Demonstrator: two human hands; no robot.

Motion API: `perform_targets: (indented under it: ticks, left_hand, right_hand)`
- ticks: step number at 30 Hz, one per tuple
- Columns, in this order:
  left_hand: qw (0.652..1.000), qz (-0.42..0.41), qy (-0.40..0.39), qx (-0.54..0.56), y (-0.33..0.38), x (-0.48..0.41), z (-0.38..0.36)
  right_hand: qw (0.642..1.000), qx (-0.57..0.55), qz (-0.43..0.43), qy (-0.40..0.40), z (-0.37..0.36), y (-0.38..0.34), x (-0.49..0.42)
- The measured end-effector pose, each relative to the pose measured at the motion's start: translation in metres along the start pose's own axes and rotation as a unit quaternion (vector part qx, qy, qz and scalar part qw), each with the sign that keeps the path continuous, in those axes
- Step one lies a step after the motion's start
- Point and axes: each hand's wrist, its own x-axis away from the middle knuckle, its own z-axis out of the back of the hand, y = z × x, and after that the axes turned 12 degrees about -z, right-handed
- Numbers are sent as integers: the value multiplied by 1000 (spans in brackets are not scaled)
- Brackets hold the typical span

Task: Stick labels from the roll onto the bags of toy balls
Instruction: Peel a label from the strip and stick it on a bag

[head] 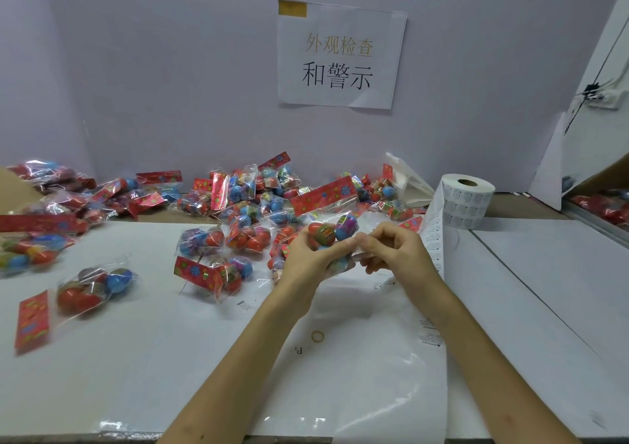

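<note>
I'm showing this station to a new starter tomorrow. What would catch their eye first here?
Probably the left hand and right hand at the centre of the table, holding one bag of toy balls between them. Behind and to the left sprawls a bright heap of bags, with the white label roll standing at the right and a paper sign on the wall above.
</note>
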Motion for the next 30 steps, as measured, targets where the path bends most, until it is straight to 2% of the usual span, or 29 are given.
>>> perform_targets:
  ticks: [3, 8, 12, 18, 23, 26, 30]
  left_hand:
    - [1000, 4, 12, 14, -1, 0, 1]
    - [997, -27, 48, -45, -2, -2, 0]
    - [999, -17, 20, -30, 1, -2, 2]
    - [999, -4, -24, -24, -2, -4, 4]
    - [997, 19, -37, 61, -2, -5, 6]
    - [996, 21, -26, 83, -1, -3, 4]
    - [999, 17, 9, 49, -2, -3, 4]
  right_hand:
    - [999, -29, -14, -7, 1, 1, -1]
    - [1000, 2, -4, -11, -4, 2, 1]
    - [1000, 18, 7, -6, -1, 2, 0]
    - [999, -34, -8, -11, 2, 4, -2]
    - [996, -78, -22, -31, 4, 3, -3]
    - [997, -71, -9, -23, 4, 4, -3]
    - [999, -39, -3, -32, 2, 4, -3]
